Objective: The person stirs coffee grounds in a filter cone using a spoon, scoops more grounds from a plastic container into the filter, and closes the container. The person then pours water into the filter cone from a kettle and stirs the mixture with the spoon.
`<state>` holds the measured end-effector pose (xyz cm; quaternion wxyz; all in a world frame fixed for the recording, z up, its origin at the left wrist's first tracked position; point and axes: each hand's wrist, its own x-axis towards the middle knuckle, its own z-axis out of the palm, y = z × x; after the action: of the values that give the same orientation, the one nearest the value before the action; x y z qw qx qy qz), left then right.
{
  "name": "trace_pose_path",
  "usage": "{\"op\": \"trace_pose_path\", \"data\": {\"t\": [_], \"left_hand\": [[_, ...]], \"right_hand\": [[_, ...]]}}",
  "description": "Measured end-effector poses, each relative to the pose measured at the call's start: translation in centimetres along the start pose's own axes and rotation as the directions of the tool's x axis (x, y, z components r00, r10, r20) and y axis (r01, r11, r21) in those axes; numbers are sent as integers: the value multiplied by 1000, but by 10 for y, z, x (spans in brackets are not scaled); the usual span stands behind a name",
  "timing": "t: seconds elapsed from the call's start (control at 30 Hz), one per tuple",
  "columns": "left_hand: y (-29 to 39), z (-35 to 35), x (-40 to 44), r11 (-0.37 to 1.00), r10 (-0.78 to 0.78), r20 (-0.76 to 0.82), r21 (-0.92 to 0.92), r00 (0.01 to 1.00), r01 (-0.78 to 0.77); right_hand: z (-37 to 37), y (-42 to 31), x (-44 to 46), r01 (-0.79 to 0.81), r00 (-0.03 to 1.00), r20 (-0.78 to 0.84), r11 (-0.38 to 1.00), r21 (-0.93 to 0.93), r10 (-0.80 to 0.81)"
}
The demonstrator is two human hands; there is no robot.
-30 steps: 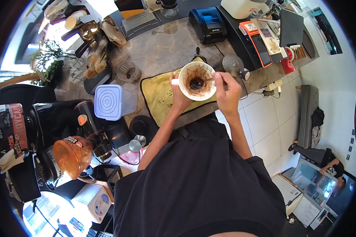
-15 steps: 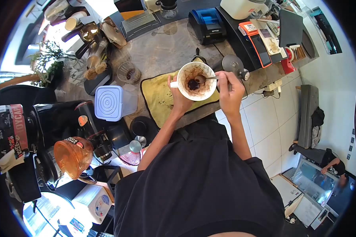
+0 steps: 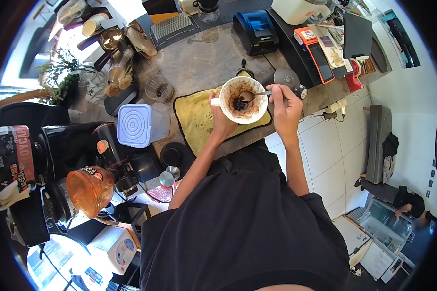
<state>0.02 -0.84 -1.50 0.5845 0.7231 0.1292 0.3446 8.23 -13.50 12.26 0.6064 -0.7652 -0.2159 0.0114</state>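
A white cup (image 3: 234, 91) is tipped toward me above the cloth. Its inner wall is smeared brown, with a dark wet patch at the bottom. My left hand (image 3: 223, 122) is closed around the cup's left and near side, by the handle; part of its fingers is hidden behind the cup. With the fingers of my right hand (image 3: 285, 110) I pinch the handle of a metal spoon (image 3: 247, 96). The spoon's bowl is inside the cup, just above the dark patch. Beneath lies a yellow-green cloth (image 3: 191, 114) with a black border.
Left on the counter are a glass (image 3: 159, 90) with dark residue and a blue-lidded tub (image 3: 134, 126). A black printer (image 3: 257, 36) stands at the back. A grinder's orange hopper (image 3: 90, 191) is at lower left. Another person (image 3: 409, 201) is far right.
My right hand has shifted slightly right and down. More of the spoon's bowl shows in the cup now. The cup and left hand have barely moved. The far person's posture has changed.
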Motion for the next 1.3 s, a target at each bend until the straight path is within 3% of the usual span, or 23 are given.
{"op": "trace_pose_path", "data": {"t": [0.1,0.17,0.27,0.37,0.43,0.5,0.6,0.63,0.7,0.8,0.9,0.97,1.03,1.2,1.3], "left_hand": [[3,-3,4,999,-38,53,-27,998,40],[3,-3,6,997,-54,74,-42,996,57],[5,-7,10,996,-77,122,-32,989,82],[7,-6,15,992,-95,160,-66,983,106],[9,-6,23,985,-99,172,-124,980,121],[13,-11,28,997,-58,250,-35,967,68],[26,-17,30,988,-105,261,-80,960,130],[31,-19,30,989,-103,258,-77,961,127],[39,-21,33,977,-141,280,-117,950,179],[40,-21,34,966,-109,294,-193,949,171],[38,-24,37,943,-121,312,-260,942,207],[36,-26,41,969,-115,319,-174,941,178],[45,-27,48,953,-55,332,-265,942,149],[60,-34,61,976,-74,389,-162,918,147],[64,-33,66,960,-54,383,-236,922,154]], "right_hand": [[1,3,0,7,996,91,997,-74,0],[0,2,2,-74,986,144,995,-69,83],[-2,12,7,-131,983,135,990,53,123],[-4,14,13,-108,990,115,969,220,84],[-6,8,16,-19,993,119,998,62,11],[-5,7,18,-2,990,144,998,56,-7],[0,12,23,193,953,246,980,-40,-178],[-1,15,24,196,952,247,980,-36,-181],[-5,19,27,-17,941,339,999,32,5],[-5,25,37,0,953,298,984,178,-54],[-8,12,41,68,952,281,981,182,-118],[-9,8,45,75,953,278,984,163,-118],[-9,-3,48,137,938,313,989,59,-149],[-5,-1,62,122,892,422,986,118,-161],[-7,-12,69,105,899,394,968,228,-190]]}}
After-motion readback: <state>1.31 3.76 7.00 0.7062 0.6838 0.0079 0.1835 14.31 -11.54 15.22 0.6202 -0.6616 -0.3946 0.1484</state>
